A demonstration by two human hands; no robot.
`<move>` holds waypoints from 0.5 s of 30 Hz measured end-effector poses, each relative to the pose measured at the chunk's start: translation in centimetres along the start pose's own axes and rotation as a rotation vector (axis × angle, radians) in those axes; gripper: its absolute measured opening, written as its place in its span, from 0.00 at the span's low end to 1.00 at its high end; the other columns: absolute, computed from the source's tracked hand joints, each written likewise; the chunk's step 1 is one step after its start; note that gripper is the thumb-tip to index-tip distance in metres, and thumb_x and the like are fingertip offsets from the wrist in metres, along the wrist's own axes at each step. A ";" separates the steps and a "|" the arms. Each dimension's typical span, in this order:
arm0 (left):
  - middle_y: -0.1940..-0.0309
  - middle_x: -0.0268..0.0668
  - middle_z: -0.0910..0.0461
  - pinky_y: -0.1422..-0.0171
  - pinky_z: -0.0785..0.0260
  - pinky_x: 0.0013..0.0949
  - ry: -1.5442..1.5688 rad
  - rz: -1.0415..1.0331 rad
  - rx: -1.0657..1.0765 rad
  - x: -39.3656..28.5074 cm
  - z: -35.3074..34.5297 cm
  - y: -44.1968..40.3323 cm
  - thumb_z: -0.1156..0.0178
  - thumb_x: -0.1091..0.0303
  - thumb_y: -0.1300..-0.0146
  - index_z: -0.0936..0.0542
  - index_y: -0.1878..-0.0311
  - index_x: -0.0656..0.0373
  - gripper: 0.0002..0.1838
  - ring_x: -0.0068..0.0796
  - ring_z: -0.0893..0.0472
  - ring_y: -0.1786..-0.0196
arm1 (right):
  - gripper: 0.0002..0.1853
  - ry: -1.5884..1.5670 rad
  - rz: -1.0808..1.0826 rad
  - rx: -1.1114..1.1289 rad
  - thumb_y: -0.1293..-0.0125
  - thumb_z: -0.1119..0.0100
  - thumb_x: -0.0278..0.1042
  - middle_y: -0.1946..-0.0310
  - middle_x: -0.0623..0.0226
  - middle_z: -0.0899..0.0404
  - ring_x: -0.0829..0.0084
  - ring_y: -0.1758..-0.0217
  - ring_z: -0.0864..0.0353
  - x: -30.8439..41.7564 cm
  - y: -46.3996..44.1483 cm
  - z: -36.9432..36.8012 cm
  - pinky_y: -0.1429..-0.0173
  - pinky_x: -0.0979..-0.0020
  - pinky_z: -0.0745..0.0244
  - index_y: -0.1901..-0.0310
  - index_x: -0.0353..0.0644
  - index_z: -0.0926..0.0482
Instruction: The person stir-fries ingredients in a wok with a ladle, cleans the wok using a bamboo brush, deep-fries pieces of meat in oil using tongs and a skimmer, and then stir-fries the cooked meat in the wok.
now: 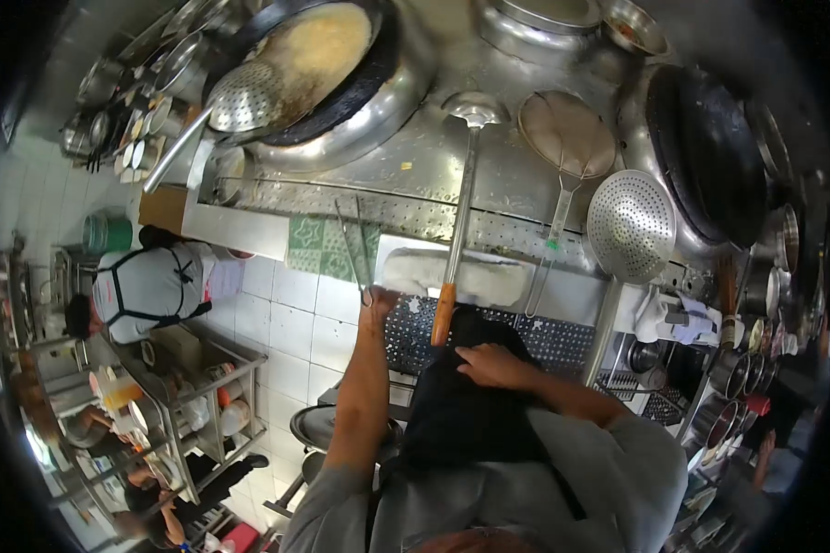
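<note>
My left hand (381,300) is closed around the bend of a pair of metal tongs (351,241). The tongs point away from me, over a green and white patterned cloth (327,245) on the counter edge. My right hand (494,365) is against my black apron (466,415), holding nothing I can see, its fingers slightly apart. Between the hands, a long ladle (461,207) with a wooden handle lies across the stove edge. A round fine-mesh strainer (567,138) and a perforated skimmer (632,226) lie to its right.
Back left, a wok (392,64) holds bubbling yellowish liquid, with another perforated skimmer (246,96) over its rim. A dark wok (710,157) stands at right. A folded cloth (456,276) lies in a white tray. A co-worker (152,286) is at left beside a metal rack (180,387).
</note>
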State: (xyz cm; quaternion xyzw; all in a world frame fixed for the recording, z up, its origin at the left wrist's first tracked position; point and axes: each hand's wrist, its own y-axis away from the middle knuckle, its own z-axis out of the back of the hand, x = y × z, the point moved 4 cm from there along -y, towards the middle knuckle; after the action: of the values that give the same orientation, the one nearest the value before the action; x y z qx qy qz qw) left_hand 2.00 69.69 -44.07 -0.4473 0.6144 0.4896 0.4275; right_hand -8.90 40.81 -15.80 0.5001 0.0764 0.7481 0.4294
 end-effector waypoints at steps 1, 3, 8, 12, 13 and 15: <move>0.71 0.37 0.21 0.57 0.25 0.39 -0.028 0.027 -0.005 -0.6 -0.3 -0.8 0.45 0.61 0.36 0.22 0.63 0.58 0.10 0.32 0.21 0.67 | 0.22 -0.012 -0.004 -0.006 0.34 0.47 0.43 0.57 0.46 0.20 0.48 0.55 0.20 -0.7 0.4 -0.1 0.49 0.54 0.24 0.44 0.38 0.27; 0.71 0.37 0.21 0.57 0.25 0.39 0.170 0.289 -0.129 -1.2 -0.9 -1.7 0.45 0.61 0.36 0.22 0.63 0.58 0.10 0.32 0.21 0.67 | 0.23 -0.118 0.052 -0.233 0.35 0.45 0.43 0.62 0.48 0.19 0.47 0.59 0.19 -1.2 1.1 0.3 0.53 0.52 0.24 0.43 0.37 0.28; 0.70 0.37 0.20 0.57 0.25 0.39 0.208 0.438 -0.161 -2.7 -4.2 -2.5 0.45 0.61 0.37 0.22 0.63 0.58 0.10 0.32 0.21 0.67 | 0.25 -0.225 -0.118 -0.291 0.36 0.44 0.42 0.59 0.48 0.19 0.48 0.55 0.20 -1.5 2.3 1.1 0.49 0.54 0.25 0.42 0.37 0.28; 0.70 0.37 0.20 0.57 0.25 0.39 0.117 0.474 -0.139 -2.4 -6.4 -2.6 0.45 0.61 0.37 0.21 0.63 0.58 0.10 0.32 0.20 0.66 | 0.24 -0.382 -0.174 -0.334 0.37 0.41 0.39 0.60 0.48 0.19 0.50 0.56 0.19 -0.9 3.0 2.2 0.50 0.58 0.25 0.42 0.36 0.27; 0.70 0.37 0.20 0.57 0.25 0.39 0.091 0.475 -0.133 -2.3 -6.9 -2.5 0.45 0.61 0.37 0.21 0.63 0.58 0.10 0.32 0.20 0.66 | 0.24 -0.388 -0.183 -0.336 0.37 0.41 0.39 0.60 0.48 0.19 0.50 0.56 0.19 -0.6 3.2 2.7 0.50 0.58 0.25 0.42 0.36 0.27; 0.70 0.37 0.20 0.57 0.25 0.39 0.037 0.478 -0.106 -2.2 -7.5 -2.4 0.45 0.61 0.37 0.21 0.63 0.58 0.10 0.32 0.20 0.66 | 0.24 -0.494 -0.242 -0.386 0.37 0.41 0.38 0.62 0.47 0.19 0.51 0.58 0.19 -0.1 3.5 3.2 0.52 0.60 0.24 0.42 0.36 0.27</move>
State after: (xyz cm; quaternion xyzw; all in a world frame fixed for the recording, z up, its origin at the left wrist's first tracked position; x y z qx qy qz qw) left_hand 4.21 62.34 -41.29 -0.3199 0.6840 0.6002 0.2638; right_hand -8.22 37.61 -12.40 0.5631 -0.1141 0.5488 0.6073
